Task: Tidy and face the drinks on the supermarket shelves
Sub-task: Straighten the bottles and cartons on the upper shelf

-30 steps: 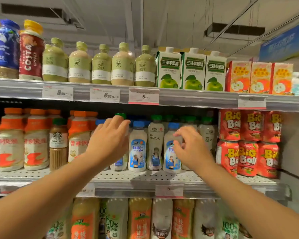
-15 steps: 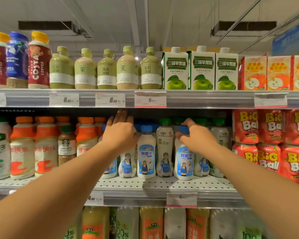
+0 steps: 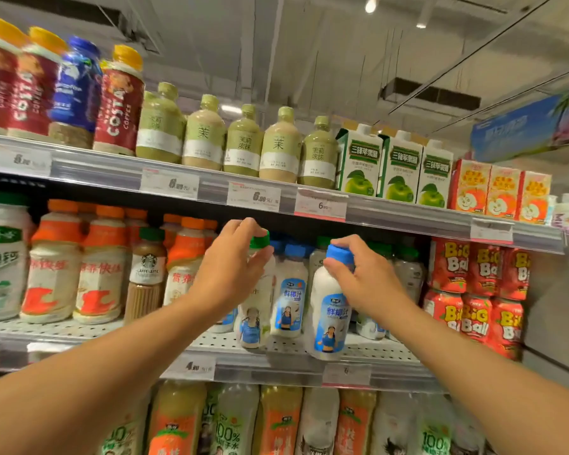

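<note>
On the middle shelf (image 3: pixel 358 351) stand white coconut drink bottles. My left hand (image 3: pixel 234 267) grips the neck of a green-capped bottle (image 3: pixel 255 320) just under its cap. My right hand (image 3: pixel 365 277) grips the neck of a blue-capped coconut bottle (image 3: pixel 329 320), which stands at the shelf's front edge, slightly ahead of the others. Between them stands another blue-capped bottle (image 3: pixel 289 297), untouched. More green-capped bottles (image 3: pixel 408 274) stand behind my right hand, partly hidden.
Orange-capped milk bottles (image 3: pixel 99 270) and a Starbucks latte bottle (image 3: pixel 147 274) stand to the left, red Big Ball cans (image 3: pixel 477 290) stacked to the right. The top shelf holds Costa coffees (image 3: pixel 117 103), green tea bottles (image 3: pixel 280 146) and apple cartons (image 3: pixel 401 169). Juice bottles fill the shelf below.
Both hands have closed on bottle necks. The right hand has drawn its blue-capped bottle forward to the shelf edge; the left now holds a green-capped one. The view swung left and upward.
</note>
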The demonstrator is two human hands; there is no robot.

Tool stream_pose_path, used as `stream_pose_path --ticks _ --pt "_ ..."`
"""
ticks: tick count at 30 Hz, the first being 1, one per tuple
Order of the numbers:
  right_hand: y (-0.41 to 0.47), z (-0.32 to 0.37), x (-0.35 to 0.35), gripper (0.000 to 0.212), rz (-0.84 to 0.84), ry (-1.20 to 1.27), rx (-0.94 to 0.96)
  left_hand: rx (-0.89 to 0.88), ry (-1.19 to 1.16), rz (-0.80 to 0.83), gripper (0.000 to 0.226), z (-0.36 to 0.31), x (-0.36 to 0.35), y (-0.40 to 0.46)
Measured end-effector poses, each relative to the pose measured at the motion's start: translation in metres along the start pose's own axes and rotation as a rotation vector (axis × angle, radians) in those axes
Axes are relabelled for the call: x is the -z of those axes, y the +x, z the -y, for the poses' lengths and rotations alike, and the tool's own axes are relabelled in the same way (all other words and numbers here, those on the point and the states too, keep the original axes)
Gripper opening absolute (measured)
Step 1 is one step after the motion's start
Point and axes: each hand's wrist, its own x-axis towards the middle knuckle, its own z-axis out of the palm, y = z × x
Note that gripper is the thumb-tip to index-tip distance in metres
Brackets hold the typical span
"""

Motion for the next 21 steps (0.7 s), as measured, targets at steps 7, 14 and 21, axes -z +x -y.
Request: stream_pose_path --ticks 7,14,21 --pt "0.029 0.047 -0.065 0.022 0.118 0.048 -0.036 -0.018 0.052 0.031 0.015 0.018 0.063 -0.008" --pt "0.067 0.058 -0.118 0.032 0.158 -0.119 -0.154 0.018 0.106 0.033 0.015 0.039 0.095 -0.011" --pt "0.086 0.052 -0.143 0.033 0.167 -0.279 -0.209 0.054 0.056 0.042 0.016 0.045 0.096 -0.012"
